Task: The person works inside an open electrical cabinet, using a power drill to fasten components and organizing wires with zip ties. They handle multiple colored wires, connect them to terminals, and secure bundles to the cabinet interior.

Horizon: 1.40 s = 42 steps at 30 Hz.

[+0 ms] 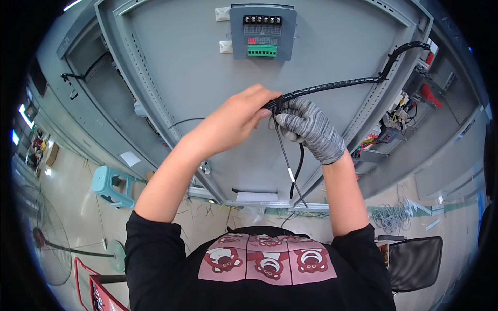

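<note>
A black cable bundle (332, 85) in spiral wrap crosses in front of the grey cabinet door panel (207, 62). My bare left hand (241, 111) is closed round its left end, fingers over the top and thumb below. Just right of it, my right hand (311, 127), in a grey knit glove, is closed with its fingertips bent against the underside of the bundle. A curved black length of wrap (300, 171) hangs below the glove. A thin dark wire (284, 150) with a white sleeve also hangs down between my hands. My right fingertips are partly hidden.
A grey meter module (262, 31) with green and black terminal blocks is mounted above my hands. To the right an open cabinet (399, 119) holds wiring. A blue stool (114, 186) and a fan (49, 243) stand left; a coil of wire (391, 215) lies on the floor at right.
</note>
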Motion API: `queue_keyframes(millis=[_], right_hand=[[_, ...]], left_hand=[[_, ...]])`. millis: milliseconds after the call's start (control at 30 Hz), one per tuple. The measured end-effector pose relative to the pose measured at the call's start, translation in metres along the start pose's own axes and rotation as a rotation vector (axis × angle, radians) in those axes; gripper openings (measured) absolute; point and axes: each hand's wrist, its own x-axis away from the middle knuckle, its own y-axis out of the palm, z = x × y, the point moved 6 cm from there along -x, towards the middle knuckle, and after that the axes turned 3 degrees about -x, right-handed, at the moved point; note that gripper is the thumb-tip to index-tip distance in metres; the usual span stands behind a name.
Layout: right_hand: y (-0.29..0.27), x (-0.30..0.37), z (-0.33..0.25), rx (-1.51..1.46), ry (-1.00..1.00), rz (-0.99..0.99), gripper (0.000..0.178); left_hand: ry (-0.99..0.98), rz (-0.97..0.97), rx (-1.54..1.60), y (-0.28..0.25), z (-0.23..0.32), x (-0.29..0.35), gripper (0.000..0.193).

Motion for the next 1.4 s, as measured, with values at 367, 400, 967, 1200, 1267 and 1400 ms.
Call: queue_keyframes(millis=[367, 400, 967, 1200, 1267, 1400], right_hand=[[-0.003, -0.028, 0.009, -0.071, -0.211, 0.191, 0.017], [-0.003, -0.033, 0.011, -0.046, -0.230, 0.216, 0.016], [-0.005, -0.049, 0.026, -0.264, -0.267, 0.422, 0.013], [0.003, -0.049, 0.030, -0.284, -0.416, 0.506, 0.013], [0.004, -0.051, 0.037, -0.352, -0.329, 0.480, 0.013], [0.005, -0.063, 0.041, -0.385, -0.338, 0.437, 0.013]], left_hand=[[0.019, 0.143, -0.504, -0.012, 0.000, -0.010, 0.020], [0.006, 0.137, -0.521, -0.015, 0.001, -0.011, 0.019], [0.360, -0.020, -0.555, -0.035, -0.014, -0.032, 0.038], [0.395, 0.062, -0.517, -0.036, -0.012, -0.036, 0.019], [0.394, 0.067, -0.498, -0.034, -0.014, -0.035, 0.017], [0.388, 0.075, -0.465, -0.032, -0.019, -0.033, 0.016]])
